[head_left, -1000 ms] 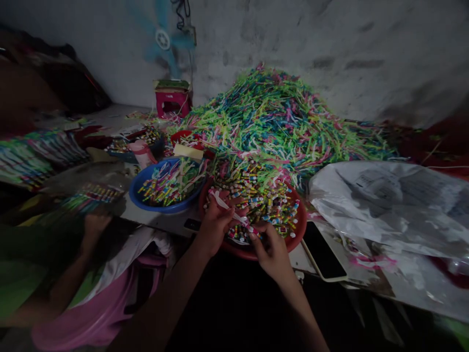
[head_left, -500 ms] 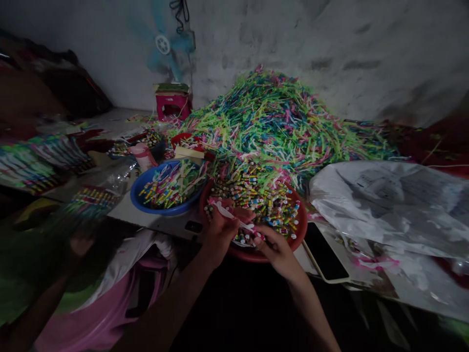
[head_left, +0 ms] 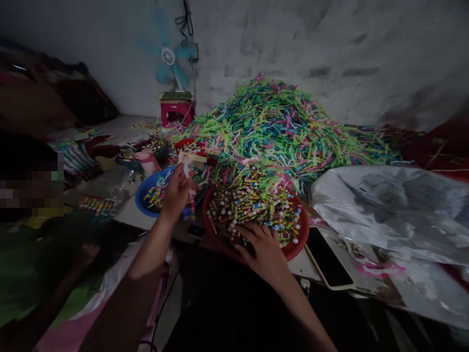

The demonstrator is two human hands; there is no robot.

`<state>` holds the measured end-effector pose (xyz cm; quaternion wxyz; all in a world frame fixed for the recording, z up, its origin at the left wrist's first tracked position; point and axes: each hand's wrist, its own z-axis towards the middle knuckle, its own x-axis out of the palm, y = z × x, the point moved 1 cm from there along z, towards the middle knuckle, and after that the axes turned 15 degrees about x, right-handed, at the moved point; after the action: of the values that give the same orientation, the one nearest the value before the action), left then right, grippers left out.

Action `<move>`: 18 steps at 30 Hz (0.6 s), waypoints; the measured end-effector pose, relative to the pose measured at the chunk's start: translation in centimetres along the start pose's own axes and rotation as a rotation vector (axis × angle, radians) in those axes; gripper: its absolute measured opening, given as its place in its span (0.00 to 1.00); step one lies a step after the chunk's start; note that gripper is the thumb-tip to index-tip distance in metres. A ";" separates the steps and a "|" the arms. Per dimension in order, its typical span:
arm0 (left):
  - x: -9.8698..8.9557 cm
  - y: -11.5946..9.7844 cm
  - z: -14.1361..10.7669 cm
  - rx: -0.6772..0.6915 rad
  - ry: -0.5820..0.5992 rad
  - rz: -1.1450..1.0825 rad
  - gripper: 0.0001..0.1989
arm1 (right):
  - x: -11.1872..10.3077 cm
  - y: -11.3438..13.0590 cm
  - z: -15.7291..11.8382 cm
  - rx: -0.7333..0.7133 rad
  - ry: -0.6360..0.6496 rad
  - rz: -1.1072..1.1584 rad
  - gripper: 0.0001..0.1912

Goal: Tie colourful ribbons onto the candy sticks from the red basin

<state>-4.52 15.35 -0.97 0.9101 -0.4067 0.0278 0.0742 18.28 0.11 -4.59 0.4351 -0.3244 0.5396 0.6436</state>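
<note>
My left hand is closed on a pale pink ribbon strip, raised over the right part of a blue basin. A blurred pink end hangs below the fingers. In that basin lie small striped sticks with ribbon tails. My right hand rests at the near side of a red basin, fingers apart, touching the small striped sticks heaped in it. These are short, yellow and multicoloured, with white ends.
Behind the basins rises a large heap of coloured ribbon strips. A phone and a white plastic bag lie to the right. At the left sits a person in green. A blue fan stands behind a pink stool.
My hands have parted. My left hand has moved left and up from the red basin with the pink strip; my right hand has let go and dropped onto the striped sticks.
</note>
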 end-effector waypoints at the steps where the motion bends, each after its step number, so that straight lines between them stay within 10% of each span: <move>1: -0.8 1.0 1.3 0.030 0.049 0.162 0.26 | 0.1 0.0 0.0 -0.005 0.003 -0.015 0.21; 5: -0.6 3.2 3.0 0.191 0.305 0.578 0.25 | 0.6 0.0 0.5 0.004 -0.034 -0.031 0.28; 18: 10.4 3.9 -2.7 0.201 0.584 0.471 0.18 | 1.0 0.7 1.2 0.044 -0.231 0.273 0.06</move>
<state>5.16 17.07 -6.77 0.8572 -0.3020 0.3855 0.1593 17.29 1.43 -4.97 0.4096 -0.1626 0.5390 0.7178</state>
